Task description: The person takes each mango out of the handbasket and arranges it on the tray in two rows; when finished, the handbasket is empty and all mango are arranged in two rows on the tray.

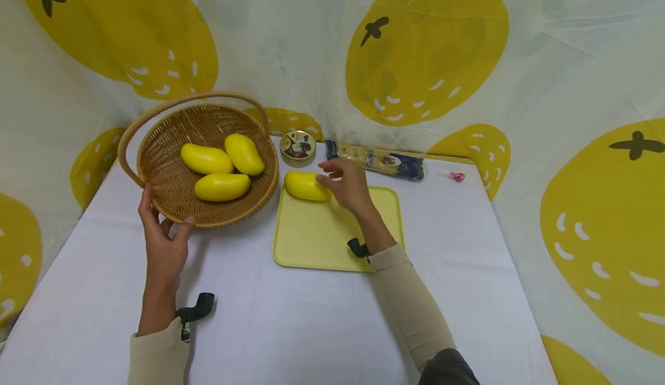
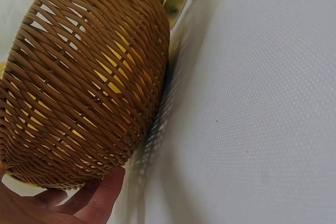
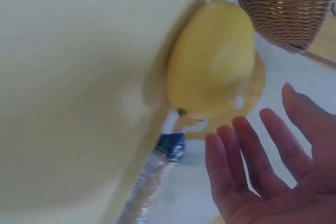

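A brown wicker basket (image 1: pixel 171 200) with a tall hoop handle stands at the left, holding three yellow mangoes (image 1: pixel 222 187). My left hand (image 1: pixel 165 246) grips its near-left rim, thumb on the front edge; in the left wrist view, fingers (image 2: pixel 107 195) press against the woven wall. Another mango (image 1: pixel 303 186) lies on the far-left corner of a pale yellow tray (image 1: pixel 322 240). Just right of that mango is my right hand (image 1: pixel 349 186). In the right wrist view the right hand's fingers (image 3: pixel 257 156) are spread and apart from the mango (image 3: pixel 212 59), holding nothing.
Behind the tray stand a round tin (image 1: pixel 298 147) and a long clear-and-blue packet (image 1: pixel 376 160). A pink wrapped lollipop (image 1: pixel 457 176) lies at the back right. White cloth (image 1: pixel 457 281) covers the table, and a fruit-print curtain (image 1: pixel 312 38) hangs along the back and sides.
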The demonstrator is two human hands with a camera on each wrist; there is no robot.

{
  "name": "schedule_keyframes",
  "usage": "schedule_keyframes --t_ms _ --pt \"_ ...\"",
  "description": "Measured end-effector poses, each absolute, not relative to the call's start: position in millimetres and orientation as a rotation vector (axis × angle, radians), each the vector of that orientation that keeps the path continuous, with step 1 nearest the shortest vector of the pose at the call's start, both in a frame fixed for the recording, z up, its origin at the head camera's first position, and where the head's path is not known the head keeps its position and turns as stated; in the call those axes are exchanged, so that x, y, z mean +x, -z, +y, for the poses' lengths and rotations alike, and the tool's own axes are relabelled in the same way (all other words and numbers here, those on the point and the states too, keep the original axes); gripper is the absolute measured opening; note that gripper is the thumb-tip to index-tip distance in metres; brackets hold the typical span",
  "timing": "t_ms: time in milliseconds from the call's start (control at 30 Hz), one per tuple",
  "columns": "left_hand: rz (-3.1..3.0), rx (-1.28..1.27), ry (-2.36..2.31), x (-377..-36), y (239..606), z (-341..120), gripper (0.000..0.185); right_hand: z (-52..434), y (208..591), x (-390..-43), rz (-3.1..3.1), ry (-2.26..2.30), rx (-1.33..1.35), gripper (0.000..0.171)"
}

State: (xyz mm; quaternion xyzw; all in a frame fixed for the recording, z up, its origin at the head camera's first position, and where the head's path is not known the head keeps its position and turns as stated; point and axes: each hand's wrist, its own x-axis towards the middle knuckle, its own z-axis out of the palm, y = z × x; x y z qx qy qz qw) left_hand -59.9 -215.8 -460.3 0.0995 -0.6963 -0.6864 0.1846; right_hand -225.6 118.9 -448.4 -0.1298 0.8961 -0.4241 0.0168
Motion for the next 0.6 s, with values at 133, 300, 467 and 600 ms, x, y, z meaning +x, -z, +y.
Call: schedule_keyframes --t_ms 133,300,467,600 --pt "-1.952 0.28 1.936 -63 470 -219 0.09 113 433 -218 2.811 1.385 -0.457 0.031" --pt "-1.959 0.292 1.925 -64 473 -220 0.09 99 415 -207 2.791 1.506 -0.574 0.033" --pt "-1.971 0.304 1.922 -62 464 -216 0.089 81 404 -200 2.735 1.6 -0.73 0.039" --pt "-1.978 0.316 1.926 -59 457 -212 0.088 65 402 -196 2.72 1.607 -0.851 0.045"
